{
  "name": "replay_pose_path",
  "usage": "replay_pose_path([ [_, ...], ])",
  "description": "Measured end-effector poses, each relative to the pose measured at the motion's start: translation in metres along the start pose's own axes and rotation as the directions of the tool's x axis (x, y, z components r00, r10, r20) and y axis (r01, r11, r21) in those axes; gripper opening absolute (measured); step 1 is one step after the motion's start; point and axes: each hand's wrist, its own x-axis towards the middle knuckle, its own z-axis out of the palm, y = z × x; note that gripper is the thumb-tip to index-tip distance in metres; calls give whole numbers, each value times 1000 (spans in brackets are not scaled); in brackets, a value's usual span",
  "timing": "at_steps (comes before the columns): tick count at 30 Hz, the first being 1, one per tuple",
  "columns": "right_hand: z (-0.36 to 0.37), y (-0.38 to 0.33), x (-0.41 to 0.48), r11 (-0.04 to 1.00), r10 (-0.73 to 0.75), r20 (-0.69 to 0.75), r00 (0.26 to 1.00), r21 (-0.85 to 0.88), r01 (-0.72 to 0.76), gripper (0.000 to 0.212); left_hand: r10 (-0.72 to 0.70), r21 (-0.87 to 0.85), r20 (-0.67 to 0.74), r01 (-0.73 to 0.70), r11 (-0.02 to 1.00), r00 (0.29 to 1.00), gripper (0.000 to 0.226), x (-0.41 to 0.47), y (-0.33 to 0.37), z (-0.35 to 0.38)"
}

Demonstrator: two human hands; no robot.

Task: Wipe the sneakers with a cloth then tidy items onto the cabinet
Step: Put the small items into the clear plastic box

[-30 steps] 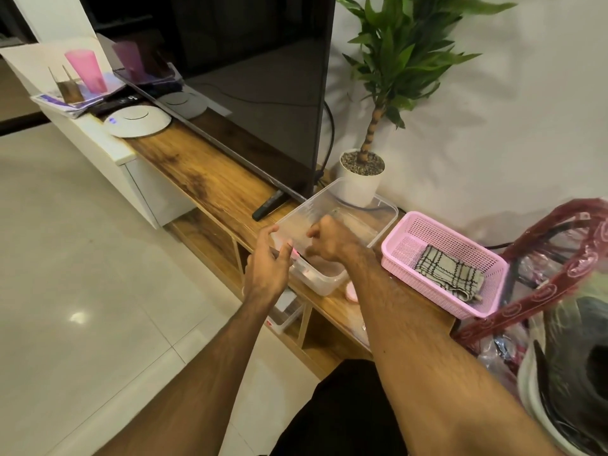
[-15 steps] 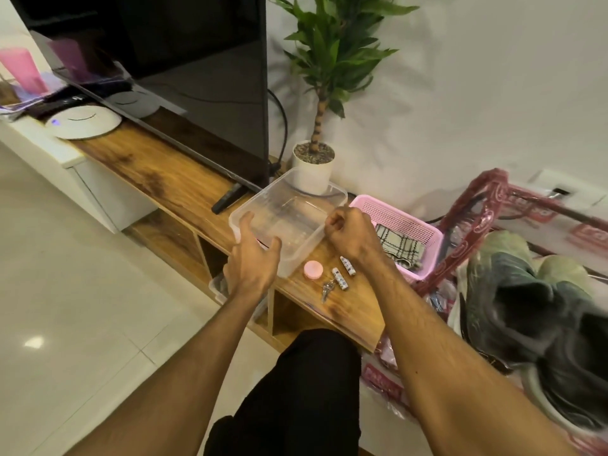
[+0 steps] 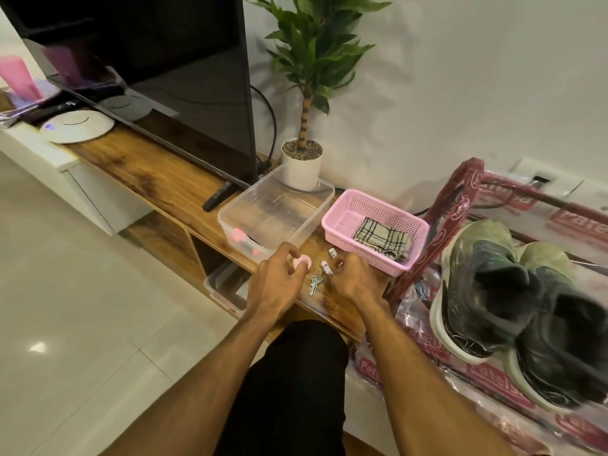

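Observation:
A pair of dark, worn sneakers (image 3: 506,291) sits on a plastic-wrapped red rack at the right. The checked cloth (image 3: 383,239) lies folded in a pink basket (image 3: 339,222) on the wooden cabinet (image 3: 141,169). A clear plastic container (image 3: 316,205) stands left of the basket. In front of them lie a small pink round case (image 3: 302,261), keys (image 3: 315,283) and two small patterned tubes (image 3: 325,267). My left hand (image 3: 276,284) pinches the pink case. My right hand (image 3: 353,283) rests with curled fingers beside the tubes; whether it holds anything is hidden.
A large TV (image 3: 171,60) stands on the cabinet, with a potted plant (image 3: 302,166) against the wall behind the container. A white round device (image 3: 77,128) and a pink cup (image 3: 19,77) sit far left. Tiled floor (image 3: 65,307) stretches left; another clear box (image 3: 223,284) sits under the cabinet.
Both hands left the clear container and dropped to the small items at the cabinet's front edge. My left hand closed on the pink case. The view swung right, showing the sneakers.

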Motion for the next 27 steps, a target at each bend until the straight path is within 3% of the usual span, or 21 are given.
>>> replay_pose_path([
  [4,9,10,1,999,32,-36,999,18,-31,9,-74,-61,60,77,995,995,12,3,-2,12],
  [9,15,11,4,996,81,-46,996,33,-79,16,-89,-45,108,94,995,990,9,4,-1,20],
  [17,15,11,2,994,85,-57,995,68,-81,9,-59,6,85,59,998,995,7,3,9,14],
  [27,-10,-9,-20,998,53,-78,996,27,-51,22,-80,-17,78,82,997,994,9,3,6,14],
])
